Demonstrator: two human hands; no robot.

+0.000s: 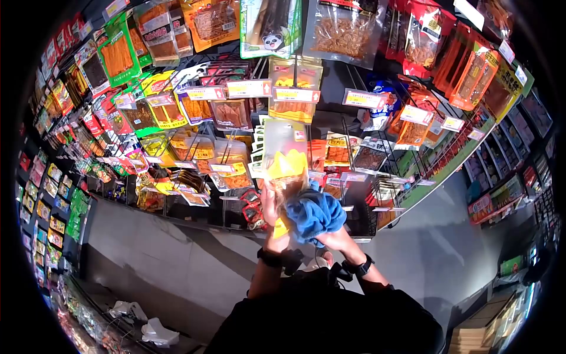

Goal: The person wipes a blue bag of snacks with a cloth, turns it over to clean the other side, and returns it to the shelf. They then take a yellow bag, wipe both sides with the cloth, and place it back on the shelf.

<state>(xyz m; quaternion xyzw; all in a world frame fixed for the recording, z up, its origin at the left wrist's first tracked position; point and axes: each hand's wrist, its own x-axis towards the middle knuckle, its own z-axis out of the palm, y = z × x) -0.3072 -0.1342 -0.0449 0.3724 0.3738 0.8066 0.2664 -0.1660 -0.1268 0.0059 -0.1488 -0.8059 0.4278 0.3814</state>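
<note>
A snack packet [285,163], clear at the top with a yellow printed band, stands upright in front of me. My left hand [271,207] grips its left edge near the lower part, and a bit of yellow shows beside the palm. In my right hand [335,238] is a bunched blue cloth [316,215]. The cloth lies against the packet's lower right side and covers that part and most of my right fingers. Dark bands circle both wrists.
Hanging snack packets [230,159] fill the rack ahead, with price tags [249,88] on hook ends. A wire basket [361,221] sits low on the rack. Grey floor [159,236] lies below; white plastic bags [159,333] are at lower left.
</note>
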